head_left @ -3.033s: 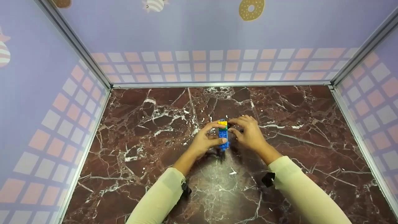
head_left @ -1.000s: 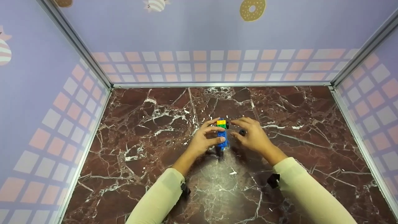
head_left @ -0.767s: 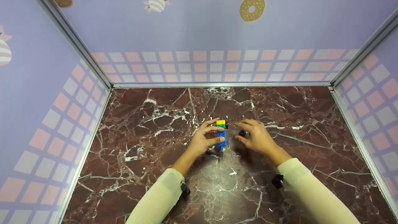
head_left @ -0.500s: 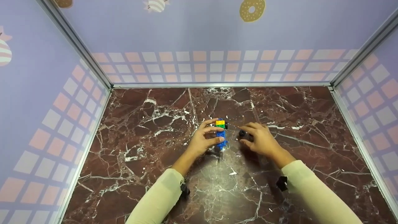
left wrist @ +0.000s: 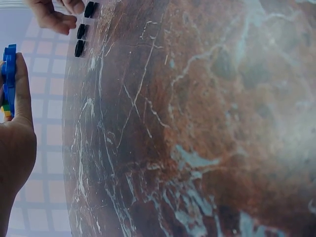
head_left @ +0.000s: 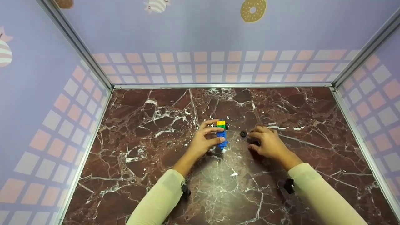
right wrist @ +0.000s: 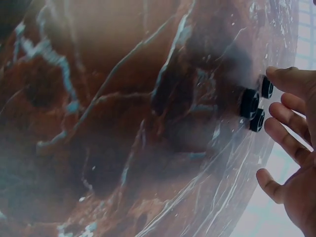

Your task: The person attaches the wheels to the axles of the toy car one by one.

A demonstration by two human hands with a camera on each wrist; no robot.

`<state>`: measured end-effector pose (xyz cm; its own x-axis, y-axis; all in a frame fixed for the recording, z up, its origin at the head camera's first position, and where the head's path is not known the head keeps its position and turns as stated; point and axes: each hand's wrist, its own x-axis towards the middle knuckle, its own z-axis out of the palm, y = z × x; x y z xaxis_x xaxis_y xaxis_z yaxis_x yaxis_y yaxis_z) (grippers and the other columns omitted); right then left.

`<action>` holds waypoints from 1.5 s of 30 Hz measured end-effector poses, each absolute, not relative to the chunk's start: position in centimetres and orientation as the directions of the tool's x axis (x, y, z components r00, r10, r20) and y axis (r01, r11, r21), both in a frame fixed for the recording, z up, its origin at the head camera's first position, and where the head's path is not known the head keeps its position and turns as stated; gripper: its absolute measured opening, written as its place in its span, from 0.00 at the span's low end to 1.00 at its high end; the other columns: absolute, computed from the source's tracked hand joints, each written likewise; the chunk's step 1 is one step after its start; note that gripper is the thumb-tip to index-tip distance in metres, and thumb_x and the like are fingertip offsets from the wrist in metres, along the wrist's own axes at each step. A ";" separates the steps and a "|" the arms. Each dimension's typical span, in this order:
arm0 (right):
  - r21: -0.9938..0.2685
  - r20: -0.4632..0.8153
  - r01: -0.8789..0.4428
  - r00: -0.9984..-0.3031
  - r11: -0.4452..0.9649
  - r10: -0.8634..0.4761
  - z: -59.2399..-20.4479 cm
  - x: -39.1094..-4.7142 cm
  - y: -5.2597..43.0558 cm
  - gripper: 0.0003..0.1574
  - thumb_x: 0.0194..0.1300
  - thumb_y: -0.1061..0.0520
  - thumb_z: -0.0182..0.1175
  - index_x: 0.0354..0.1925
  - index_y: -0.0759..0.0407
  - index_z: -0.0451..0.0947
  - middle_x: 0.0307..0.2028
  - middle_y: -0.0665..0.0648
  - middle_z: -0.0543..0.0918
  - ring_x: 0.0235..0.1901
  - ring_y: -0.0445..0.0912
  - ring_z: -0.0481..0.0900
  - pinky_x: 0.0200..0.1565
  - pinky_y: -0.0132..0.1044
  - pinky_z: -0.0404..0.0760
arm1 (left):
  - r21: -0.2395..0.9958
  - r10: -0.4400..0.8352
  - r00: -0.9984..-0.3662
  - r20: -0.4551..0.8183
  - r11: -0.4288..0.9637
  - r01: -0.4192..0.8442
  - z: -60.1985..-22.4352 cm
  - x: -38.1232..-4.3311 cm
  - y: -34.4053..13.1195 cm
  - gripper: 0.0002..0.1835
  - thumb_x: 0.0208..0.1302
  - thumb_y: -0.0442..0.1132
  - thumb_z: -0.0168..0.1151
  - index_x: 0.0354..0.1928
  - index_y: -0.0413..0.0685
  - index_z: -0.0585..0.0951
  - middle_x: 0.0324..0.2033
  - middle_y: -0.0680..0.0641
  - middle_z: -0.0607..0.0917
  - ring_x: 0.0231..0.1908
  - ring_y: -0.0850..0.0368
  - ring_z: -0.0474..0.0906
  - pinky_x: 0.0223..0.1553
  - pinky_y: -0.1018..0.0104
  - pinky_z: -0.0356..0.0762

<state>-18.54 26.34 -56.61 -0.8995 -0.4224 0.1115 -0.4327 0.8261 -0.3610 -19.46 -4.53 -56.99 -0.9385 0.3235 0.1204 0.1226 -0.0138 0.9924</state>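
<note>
While the left hand (head_left: 203, 142) pinches a long, studded blue brick toy (head_left: 221, 134) above the marbled table (head_left: 150, 162), green and yellow blocks (head_left: 221, 123) adjoin near its far end, beside a black side wheel (head_left: 227, 126). The right hand (head_left: 268, 144), fingers parted and loosely bent, hovers by three black wheels (right wrist: 251, 103).

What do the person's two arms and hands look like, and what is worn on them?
The left sleeve and right sleeve are long, plain and pale yellow-green. A small black device shows by the left sleeve's end, another black device by the right one's. The left hand and right hand wear no gloves.
</note>
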 end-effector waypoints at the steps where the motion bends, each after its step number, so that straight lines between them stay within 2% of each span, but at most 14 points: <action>1: -0.354 0.107 -0.432 -0.900 0.830 -0.422 -56.7 -18.5 26.5 0.30 0.62 0.53 0.81 0.60 0.60 0.89 0.61 0.64 0.86 0.63 0.64 0.83 0.59 0.72 0.78 | 0.992 0.323 -0.938 0.123 -0.014 0.125 -57.0 -19.4 -4.5 0.18 0.66 0.30 0.79 0.57 0.34 0.89 0.78 0.40 0.70 0.56 0.44 0.89 0.61 0.60 0.92; 8: -0.308 0.060 -0.405 -0.911 0.861 -0.407 -57.0 -18.3 27.1 0.27 0.63 0.50 0.80 0.57 0.58 0.90 0.66 0.68 0.84 0.68 0.67 0.81 0.62 0.78 0.75 | 0.992 0.323 -0.939 0.121 -0.006 0.126 -57.0 -19.4 -4.6 0.18 0.66 0.30 0.79 0.57 0.34 0.89 0.79 0.40 0.69 0.56 0.48 0.89 0.62 0.60 0.91; 12: -0.297 0.056 -0.407 -0.911 0.864 -0.409 -57.0 -18.3 27.2 0.27 0.64 0.49 0.79 0.57 0.59 0.90 0.64 0.68 0.85 0.66 0.67 0.82 0.60 0.77 0.76 | 0.992 0.314 -0.942 0.118 0.000 0.125 -56.9 -19.6 -4.7 0.18 0.67 0.31 0.79 0.57 0.35 0.90 0.79 0.41 0.70 0.56 0.49 0.88 0.62 0.61 0.91; 19: -0.298 0.079 -0.418 -0.907 0.858 -0.414 -57.1 -18.2 27.3 0.20 0.65 0.52 0.78 0.52 0.59 0.91 0.49 0.62 0.86 0.55 0.62 0.85 0.53 0.74 0.77 | 0.988 0.306 -0.941 0.143 0.015 0.155 -56.6 -19.7 -4.7 0.18 0.67 0.31 0.78 0.57 0.35 0.89 0.78 0.41 0.70 0.58 0.47 0.87 0.63 0.60 0.90; 26: -0.316 0.085 -0.427 -0.902 0.847 -0.423 -56.8 -18.1 26.9 0.18 0.66 0.52 0.78 0.51 0.58 0.91 0.49 0.61 0.86 0.54 0.61 0.85 0.52 0.71 0.77 | 0.990 0.300 -0.946 0.121 0.028 0.135 -56.6 -19.7 -4.4 0.18 0.66 0.32 0.79 0.57 0.37 0.90 0.78 0.44 0.71 0.56 0.46 0.88 0.62 0.62 0.91; 33: -0.337 0.104 -0.442 -0.895 0.831 -0.434 -56.1 -18.3 26.3 0.16 0.68 0.53 0.77 0.51 0.58 0.91 0.47 0.60 0.85 0.49 0.59 0.85 0.49 0.64 0.76 | 0.992 0.300 -0.947 0.119 0.011 0.129 -56.5 -19.8 -4.1 0.18 0.65 0.30 0.79 0.57 0.35 0.89 0.79 0.43 0.70 0.54 0.44 0.90 0.59 0.60 0.93; 40: -0.405 0.147 -0.465 -0.883 0.787 -0.446 -55.8 -18.2 25.6 0.21 0.68 0.54 0.77 0.56 0.60 0.90 0.51 0.61 0.87 0.51 0.59 0.86 0.45 0.55 0.76 | 0.990 0.296 -0.947 0.124 0.022 0.137 -56.6 -19.5 -4.2 0.17 0.64 0.31 0.80 0.55 0.36 0.90 0.80 0.39 0.70 0.56 0.43 0.89 0.60 0.62 0.92; 45: -0.448 0.180 -0.486 -0.871 0.750 -0.457 -55.5 -18.0 24.9 0.19 0.67 0.56 0.78 0.54 0.61 0.91 0.43 0.59 0.86 0.40 0.52 0.82 0.42 0.49 0.74 | 0.993 0.290 -0.952 0.101 0.028 0.114 -56.7 -19.3 -4.2 0.17 0.65 0.32 0.80 0.55 0.37 0.90 0.79 0.43 0.71 0.55 0.46 0.89 0.60 0.63 0.92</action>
